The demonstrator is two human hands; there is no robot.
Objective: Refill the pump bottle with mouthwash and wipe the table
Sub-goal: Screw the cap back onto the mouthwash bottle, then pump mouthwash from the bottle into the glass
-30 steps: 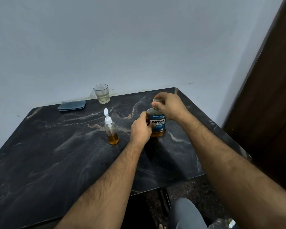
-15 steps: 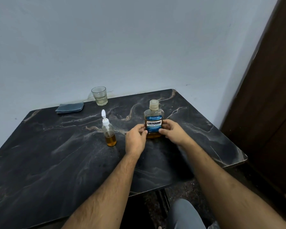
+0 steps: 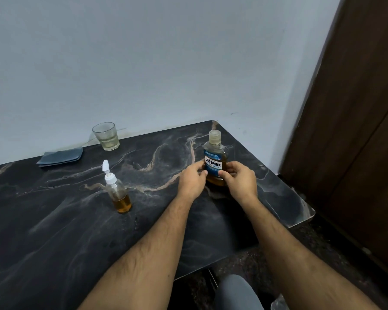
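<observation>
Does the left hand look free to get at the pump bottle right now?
Probably not at once: the left hand holds the mouthwash bottle. Once it lets go, nothing stands between it and the pump bottle.

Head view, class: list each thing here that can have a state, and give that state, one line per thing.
Mouthwash bottle: upright on the table, cap on, held at both sides.
Pump bottle: upright, pump top fitted, amber liquid low.
Glass: upright, a little pale liquid inside.
Blue cloth: folded flat, untouched.
Left hand: grips the mouthwash bottle.
Right hand: grips the mouthwash bottle.
</observation>
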